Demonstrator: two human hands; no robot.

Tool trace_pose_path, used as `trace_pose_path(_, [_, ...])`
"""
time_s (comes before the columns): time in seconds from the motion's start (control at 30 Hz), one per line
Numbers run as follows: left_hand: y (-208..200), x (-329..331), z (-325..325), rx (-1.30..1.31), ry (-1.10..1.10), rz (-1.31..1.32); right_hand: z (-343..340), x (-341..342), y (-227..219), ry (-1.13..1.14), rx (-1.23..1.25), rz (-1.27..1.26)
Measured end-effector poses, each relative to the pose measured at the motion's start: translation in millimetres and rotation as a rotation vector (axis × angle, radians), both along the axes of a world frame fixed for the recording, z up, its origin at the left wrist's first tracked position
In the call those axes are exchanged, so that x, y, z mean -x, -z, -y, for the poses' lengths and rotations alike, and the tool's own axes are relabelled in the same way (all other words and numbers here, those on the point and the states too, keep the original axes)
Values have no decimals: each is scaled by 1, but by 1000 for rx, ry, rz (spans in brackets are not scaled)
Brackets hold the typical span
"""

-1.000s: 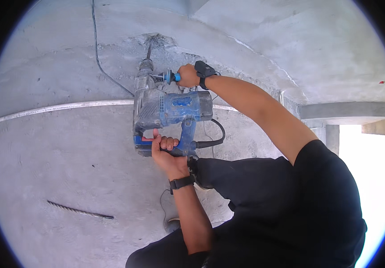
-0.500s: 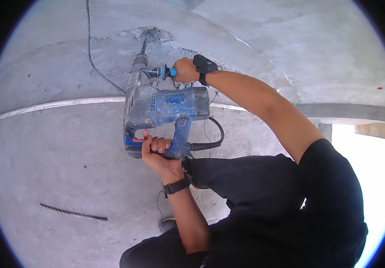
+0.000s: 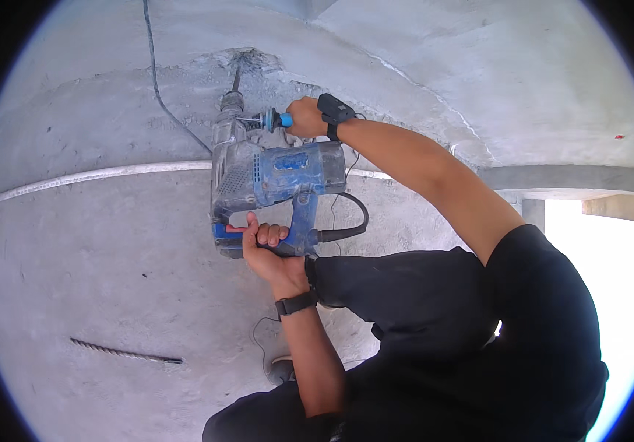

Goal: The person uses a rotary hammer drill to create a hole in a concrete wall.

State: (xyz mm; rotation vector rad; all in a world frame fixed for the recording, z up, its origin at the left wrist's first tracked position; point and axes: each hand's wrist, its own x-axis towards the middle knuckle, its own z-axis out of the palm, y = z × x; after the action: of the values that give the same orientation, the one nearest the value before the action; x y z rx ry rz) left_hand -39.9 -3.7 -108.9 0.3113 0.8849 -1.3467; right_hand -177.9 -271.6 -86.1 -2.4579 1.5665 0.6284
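Far left, on rough grey concrete floor (image 3: 74,280): long spiral-fluted steel drill bit (image 3: 125,354), dusty, lying flat and loose, well apart from both hands. Above it, pale narrow strip (image 3: 89,177) curving along the join of floor and grey concrete wall (image 3: 74,110). Thin black cable (image 3: 156,81) trailing down the wall toward the tool.

Centre: heavy blue-and-grey rotary hammer drill (image 3: 276,180), plastic and metal casing coated in cement dust, held nose-up against the wall. Slim dark chisel bit (image 3: 237,77) at its tip, seated in a chipped, crumbled hollow (image 3: 247,60) of broken concrete. Black rubber cord loop (image 3: 350,221) hanging at the rear of the casing.

Below centre: left hand (image 3: 265,247), bare, fingers curled together and clamped on the blue rear grip of the hammer drill; black wristband (image 3: 296,303) on the wrist.

Upper centre-right: right hand (image 3: 306,118), bare, fingers closed round the blue side handle (image 3: 276,118) projecting from the neck of the hammer drill; black wrist device (image 3: 334,112) strapped behind it.

Right: black fabric sleeve and torso (image 3: 479,339), matte, creased. Beyond, smooth grey concrete beam (image 3: 567,178) and short square post (image 3: 532,214), bright daylight behind.

No containers in view.
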Motion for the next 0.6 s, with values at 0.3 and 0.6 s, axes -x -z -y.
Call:
trace_pose_path(0.3, [18,10,2,-53,47,57,0,20,48,11,-71,52])
trace_pose_path(0.6, [21,8,-1,-92,124,184,-13,37,77,57,-132,254])
